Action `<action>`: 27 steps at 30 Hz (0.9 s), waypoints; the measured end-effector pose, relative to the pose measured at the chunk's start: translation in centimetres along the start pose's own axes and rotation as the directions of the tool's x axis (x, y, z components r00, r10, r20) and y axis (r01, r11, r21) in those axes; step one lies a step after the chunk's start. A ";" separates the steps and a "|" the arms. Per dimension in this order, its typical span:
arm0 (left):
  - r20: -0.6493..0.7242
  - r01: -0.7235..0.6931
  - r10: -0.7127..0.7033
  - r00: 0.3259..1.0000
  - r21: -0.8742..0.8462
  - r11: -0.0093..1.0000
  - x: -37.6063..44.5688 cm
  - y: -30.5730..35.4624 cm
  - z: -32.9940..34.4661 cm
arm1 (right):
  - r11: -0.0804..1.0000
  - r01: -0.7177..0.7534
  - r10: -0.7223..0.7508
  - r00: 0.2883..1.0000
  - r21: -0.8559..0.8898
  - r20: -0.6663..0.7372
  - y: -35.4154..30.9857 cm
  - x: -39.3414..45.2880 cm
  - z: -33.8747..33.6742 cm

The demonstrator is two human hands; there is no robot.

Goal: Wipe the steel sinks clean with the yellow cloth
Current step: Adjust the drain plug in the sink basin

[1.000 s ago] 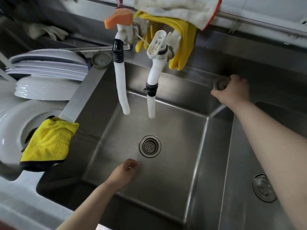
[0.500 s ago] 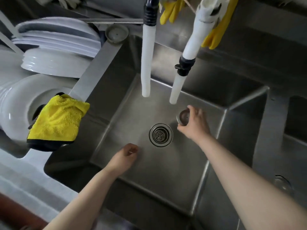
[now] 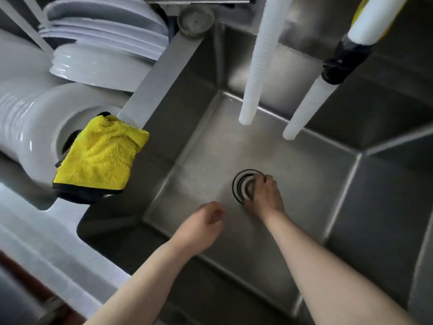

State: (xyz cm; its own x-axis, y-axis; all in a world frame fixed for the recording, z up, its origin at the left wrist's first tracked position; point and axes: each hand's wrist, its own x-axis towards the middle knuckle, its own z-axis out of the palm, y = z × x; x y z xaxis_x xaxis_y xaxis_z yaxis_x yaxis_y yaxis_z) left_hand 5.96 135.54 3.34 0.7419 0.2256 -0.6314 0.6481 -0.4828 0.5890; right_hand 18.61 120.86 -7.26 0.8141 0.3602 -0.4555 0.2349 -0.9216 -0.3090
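A steel plug [image 3: 248, 188] is pinched in the curled fingers of the right hand [image 3: 263, 195] and held right at the drain [image 3: 243, 185] in the floor of the middle sink [image 3: 293, 184], apparently so that it can be seated in the opening; whether it is fully home cannot be told, since the hand covers part of the ring. The left hand [image 3: 201, 227] is held low over the sink floor just beside the drain, its fingers loosely curled and nothing gripped, seemingly kept close as a steadying hand. The cloth [image 3: 100, 158], yellow with a dark edge, is draped untouched over the divider [image 3: 159, 73] at the left of the sink, partly overhanging a white bowl [image 3: 35, 127], well apart from both hands, where it can be reached once the drain is dealt with. Two white hoses [image 3: 256, 59] are seen hanging over the back of the basin, no water visibly running from them. Stacked plates [image 3: 105, 43] fill the left basin, and a second plug [image 3: 195, 19] lies on the ledge at the divider's far end. Part of a further sink [image 3: 386, 207] is seen at the right. Wiping is judged not yet begun, the cloth first needing to be picked up.
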 end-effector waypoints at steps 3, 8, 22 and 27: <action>-0.004 -0.038 0.038 0.999 0.052 0.998 0.1 0.0 0.0 | 0.999 0.035 -0.035 0.999 -0.031 0.019 -0.2 0.7 0.7; 0.006 -0.048 0.048 0.999 0.069 0.996 0.2 -0.3 -0.4 | 0.995 0.078 -0.077 0.997 -0.064 0.017 0.1 2.0 1.6; 0.027 -0.072 0.070 0.997 0.081 0.994 0.2 -0.5 0.3 | 0.979 0.145 -0.141 0.989 -0.141 0.037 1.1 1.5 2.5; 0.025 -0.068 0.066 0.998 0.079 0.995 0.6 -0.5 0.3 | 0.963 0.195 -0.195 0.981 -0.183 0.018 1.6 0.9 2.9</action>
State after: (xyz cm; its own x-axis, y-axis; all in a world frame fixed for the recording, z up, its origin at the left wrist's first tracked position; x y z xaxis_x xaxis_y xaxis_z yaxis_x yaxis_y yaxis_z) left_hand 5.97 135.67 2.53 0.7783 0.1721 -0.6038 0.5808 -0.5626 0.5883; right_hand 18.17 120.12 -10.54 0.7427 0.5357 -0.4017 0.4826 -0.8442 -0.2335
